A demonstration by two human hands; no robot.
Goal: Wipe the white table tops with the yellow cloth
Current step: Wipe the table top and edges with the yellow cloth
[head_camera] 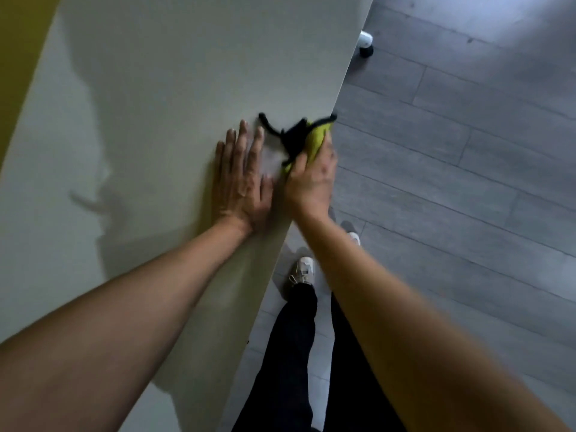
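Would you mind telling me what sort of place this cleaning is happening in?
Probably an office or meeting room, though little shows: a long white table top on a castor-wheeled leg, grey plank flooring, and a yellow wall behind.

The bench (162,88) fills the left and middle of the view, its right edge running slantwise from the top down toward the bottom centre. The floor (467,182) lies to the right of that edge and below it. The left hand (241,182) rests on the bench, near the right edge, with its fingers (240,141) pointing away from the person. Just to its right, the right hand (311,179) sits at the bench's edge, with the cloth (307,138) under and ahead of it, partly over the edge. A caster (366,45) stands on the floor at upper right, just beside the bench edge. The person's legs (290,353) and shoes (304,269) stand on the floor, below the hands, to the right of the bench.
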